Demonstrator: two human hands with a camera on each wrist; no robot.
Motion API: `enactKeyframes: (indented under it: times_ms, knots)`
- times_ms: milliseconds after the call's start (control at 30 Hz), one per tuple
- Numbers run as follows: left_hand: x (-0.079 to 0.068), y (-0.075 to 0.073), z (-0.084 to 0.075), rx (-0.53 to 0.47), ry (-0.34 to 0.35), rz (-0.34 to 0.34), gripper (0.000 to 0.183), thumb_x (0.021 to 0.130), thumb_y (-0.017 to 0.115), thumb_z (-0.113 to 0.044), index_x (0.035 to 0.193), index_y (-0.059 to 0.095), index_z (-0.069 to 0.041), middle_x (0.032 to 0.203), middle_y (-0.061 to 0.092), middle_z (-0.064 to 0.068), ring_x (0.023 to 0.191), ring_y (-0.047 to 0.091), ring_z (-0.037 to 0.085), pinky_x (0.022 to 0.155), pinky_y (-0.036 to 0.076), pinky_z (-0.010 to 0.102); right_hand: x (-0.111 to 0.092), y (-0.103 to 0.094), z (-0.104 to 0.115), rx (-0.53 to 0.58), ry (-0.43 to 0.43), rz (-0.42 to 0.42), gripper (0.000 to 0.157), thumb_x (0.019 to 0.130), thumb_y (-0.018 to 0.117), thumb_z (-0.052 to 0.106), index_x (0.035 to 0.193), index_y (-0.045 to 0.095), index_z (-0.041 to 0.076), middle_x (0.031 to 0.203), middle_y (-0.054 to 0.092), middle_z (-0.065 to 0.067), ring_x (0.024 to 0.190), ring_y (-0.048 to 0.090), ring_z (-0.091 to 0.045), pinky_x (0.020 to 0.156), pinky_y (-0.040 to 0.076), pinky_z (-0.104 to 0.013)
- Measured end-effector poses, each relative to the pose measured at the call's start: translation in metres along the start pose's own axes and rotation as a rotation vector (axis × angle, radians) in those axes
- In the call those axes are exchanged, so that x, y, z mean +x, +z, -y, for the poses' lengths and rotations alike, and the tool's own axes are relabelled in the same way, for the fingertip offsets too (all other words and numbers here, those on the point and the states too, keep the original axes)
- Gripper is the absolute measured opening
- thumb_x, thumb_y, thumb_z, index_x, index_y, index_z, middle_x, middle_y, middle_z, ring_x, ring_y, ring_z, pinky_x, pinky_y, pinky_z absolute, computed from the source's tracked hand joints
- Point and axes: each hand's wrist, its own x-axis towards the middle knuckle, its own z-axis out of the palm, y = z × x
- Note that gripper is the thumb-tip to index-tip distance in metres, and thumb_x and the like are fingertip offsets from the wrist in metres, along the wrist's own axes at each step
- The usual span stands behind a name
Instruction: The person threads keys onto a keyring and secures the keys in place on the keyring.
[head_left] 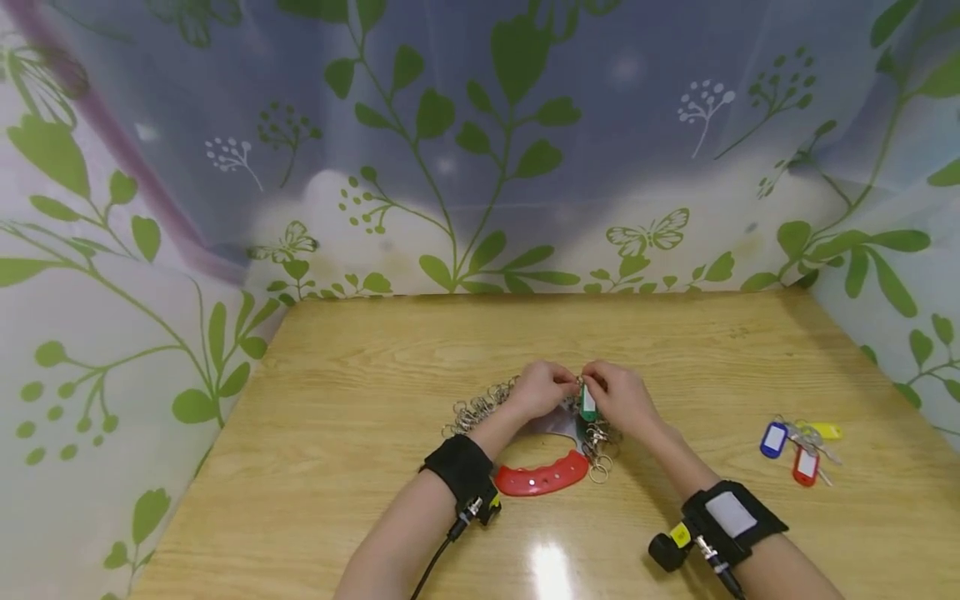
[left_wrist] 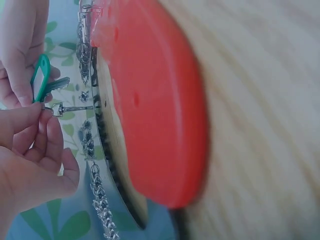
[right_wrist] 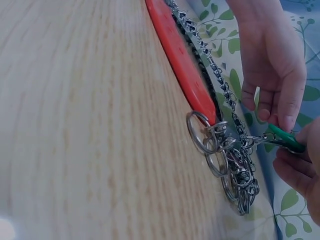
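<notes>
A metal key holder with a red handle (head_left: pixel 542 478) lies on the table, its curved edge hung with several metal snap clasps and split rings (right_wrist: pixel 217 150). Over its far edge, my left hand (head_left: pixel 538 392) pinches the small ring of one clasp (left_wrist: pixel 58 109), which is still joined to the holder. Close beside it, my right hand (head_left: pixel 622 398) holds a green key tag (head_left: pixel 588 404) between thumb and fingers. A key (left_wrist: pixel 56 86) hangs with the tag. The fingertips of both hands nearly meet at the ring, so the exact joint is partly hidden.
To the right on the wooden table (head_left: pixel 337 375) lie keys with a blue tag (head_left: pixel 774 439), a red tag (head_left: pixel 806 466) and a yellow tag (head_left: pixel 827 430). A leaf-patterned curtain (head_left: pixel 465 167) hangs behind the table and at its sides.
</notes>
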Motion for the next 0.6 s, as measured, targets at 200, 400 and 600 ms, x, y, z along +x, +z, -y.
enactKeyframes:
  times_ms: [200,400,600]
  knots:
    - [0.0006,0.0011,-0.0019,-0.013,-0.023,0.014,0.017,0.091,0.060,-0.016,0.094,0.072,-0.005,0.080,0.064,0.001,0.061,0.047,0.007,0.055,0.037,0.019,-0.0020,0.0005,-0.0014,-0.005,-0.060,-0.029,0.005,0.087,0.060,0.002,0.088,0.065,0.000,0.076,0.063,-0.008,0.061,0.052,-0.013,0.056,0.044,-0.032]
    - [0.0012,-0.0008,-0.0052,-0.011,-0.054,0.032,0.017,0.092,0.059,-0.017,0.095,0.072,-0.006,0.082,0.063,0.000,0.062,0.047,0.008,0.056,0.037,0.019,-0.0026,0.0016,-0.0034,-0.027,-0.106,-0.053,0.004,0.086,0.062,0.001,0.088,0.065,0.000,0.080,0.065,-0.010,0.064,0.057,-0.016,0.058,0.046,-0.033]
    - [0.0011,-0.0010,-0.0069,-0.039,-0.090,0.044,0.019,0.092,0.059,-0.017,0.098,0.072,-0.005,0.079,0.062,0.003,0.058,0.045,0.009,0.054,0.035,0.020,-0.0035,0.0008,-0.0035,-0.043,-0.141,-0.063,0.004,0.086,0.063,0.001,0.089,0.066,0.000,0.082,0.066,-0.011,0.066,0.058,-0.017,0.058,0.047,-0.034]
